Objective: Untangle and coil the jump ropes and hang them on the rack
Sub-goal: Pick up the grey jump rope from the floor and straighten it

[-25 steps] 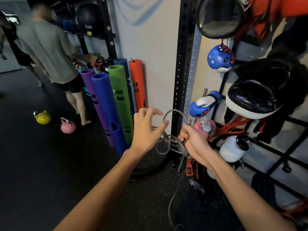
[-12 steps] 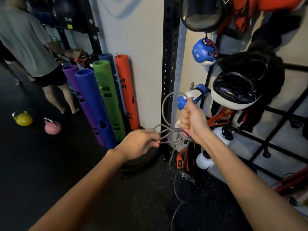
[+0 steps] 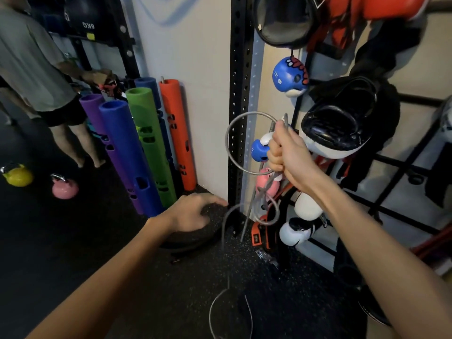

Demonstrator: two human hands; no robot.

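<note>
Gym floor beside black rack. Right hand fisted around grey jump rope coil; left hand low, fingers loosely curled, holding nothing visible.

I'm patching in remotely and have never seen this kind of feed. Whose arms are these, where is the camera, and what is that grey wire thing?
There is no robot: the camera sits on a person's head, looking forward and down at their own bare arms. The right hand is closed around a grey jump rope, with one loop standing out to its left and the rest trailing to the dark floor. The left hand is lower, fingers curled near the hanging rope; whether it grips it is unclear. Behind stands a black rack hung with boxing gear. Coloured foam tubes lean on the wall, and two kettlebells sit on the floor.
</note>
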